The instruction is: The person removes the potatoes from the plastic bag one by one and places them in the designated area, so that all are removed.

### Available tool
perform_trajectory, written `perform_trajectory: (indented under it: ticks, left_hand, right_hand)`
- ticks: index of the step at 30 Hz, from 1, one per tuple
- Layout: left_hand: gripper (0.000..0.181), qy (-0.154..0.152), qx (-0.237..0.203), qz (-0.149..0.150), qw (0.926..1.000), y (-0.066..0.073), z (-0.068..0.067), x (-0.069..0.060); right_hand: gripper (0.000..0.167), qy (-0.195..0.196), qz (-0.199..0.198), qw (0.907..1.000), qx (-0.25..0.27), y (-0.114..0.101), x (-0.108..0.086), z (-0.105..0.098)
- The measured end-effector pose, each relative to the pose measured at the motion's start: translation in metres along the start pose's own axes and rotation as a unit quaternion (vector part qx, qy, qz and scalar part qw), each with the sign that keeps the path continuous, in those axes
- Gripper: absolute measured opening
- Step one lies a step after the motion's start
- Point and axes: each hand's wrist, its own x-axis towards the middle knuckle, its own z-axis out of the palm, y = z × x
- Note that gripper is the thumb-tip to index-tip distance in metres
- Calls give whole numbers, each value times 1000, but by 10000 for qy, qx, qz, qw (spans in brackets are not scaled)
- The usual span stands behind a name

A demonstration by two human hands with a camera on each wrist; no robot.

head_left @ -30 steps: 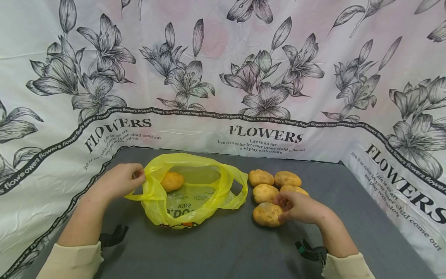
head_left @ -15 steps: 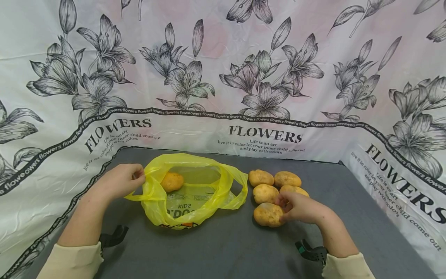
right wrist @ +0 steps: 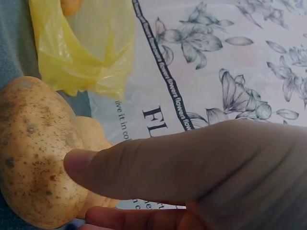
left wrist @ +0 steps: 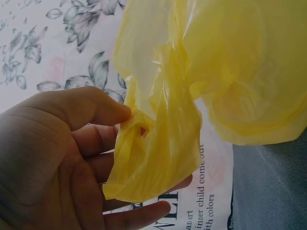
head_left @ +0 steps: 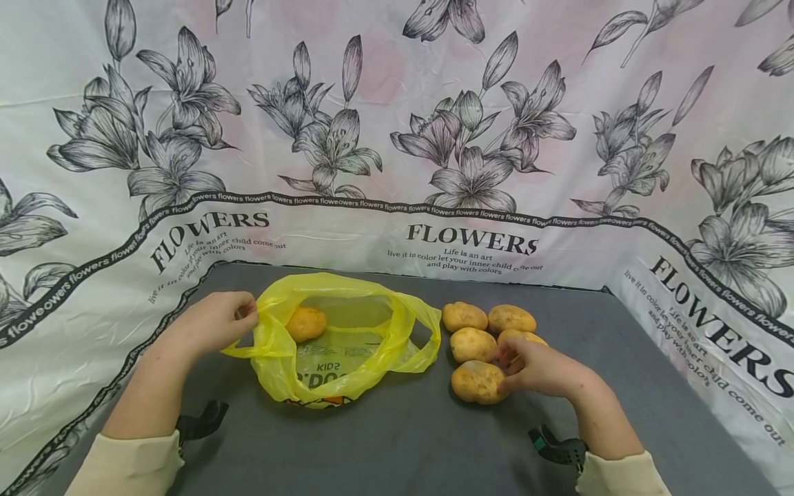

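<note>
A yellow plastic bag (head_left: 347, 282) lies on the table with its mouth wide, one potato (head_left: 307, 324) visible inside. My left hand (head_left: 220, 317) pinches the bag's left handle; the left wrist view shows the thumb and fingers (left wrist: 98, 139) on crumpled yellow film. On the right, several potatoes (head_left: 465, 316) sit in a close group. My right hand (head_left: 540, 368) is at the right end of the nearest potato (head_left: 476, 382), pinching it. The thumb (right wrist: 129, 167) presses on its skin, and the other fingers are partly hidden behind it.
The grey table (head_left: 397, 441) is bounded at the back and sides by a white flower-printed cloth (head_left: 471, 234). The bag's right handle (head_left: 428, 337) reaches close to the potatoes. Black wrist mounts (head_left: 558, 448) hang under the forearms.
Hardly anything differs. The right wrist has shifted very slightly right, while its fingers stay at the nearest potato. The left hand keeps its place at the bag.
</note>
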Motion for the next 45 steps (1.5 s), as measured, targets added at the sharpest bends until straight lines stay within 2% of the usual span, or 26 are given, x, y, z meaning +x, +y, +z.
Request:
perform_trajectory:
  ticks: [8, 15, 22, 26, 32, 37, 41, 45]
  left_hand:
    - [11, -9, -9, -4, 10000, 0, 0, 0]
    - [11, -29, -41, 19, 10000, -1, 1, 1]
    - [11, -20, -91, 18, 10000, -1, 1, 1]
    - [11, -40, -127, 58, 9999, 0, 0, 2]
    - [11, -52, -47, 19, 10000, -3, 0, 0]
    - [11, 43, -74, 59, 9999, -6, 0, -1]
    - [11, 99, -83, 59, 9999, -5, -1, -2]
    - [12, 107, -132, 102, 9998, -2, -3, -2]
  right_hand:
    - [36, 450, -122, 9954, -834, -2, -3, -5]
    - [38, 843, -94, 9924, -896, -12, -1, 0]
    - [31, 1623, -590, 9775, -1213, -26, 7, 12]
    - [26, 1905, -774, 9707, -1241, -31, 8, 19]
    - [23, 1985, -1171, 9657, -1199, -38, 16, 29]
    - [21, 1854, -1215, 9678, -1196, -47, 24, 34]
    - [25, 1823, -1347, 9661, -1241, -56, 32, 41]
    - [32, 1774, -1588, 9653, -1070, -68, 39, 47]
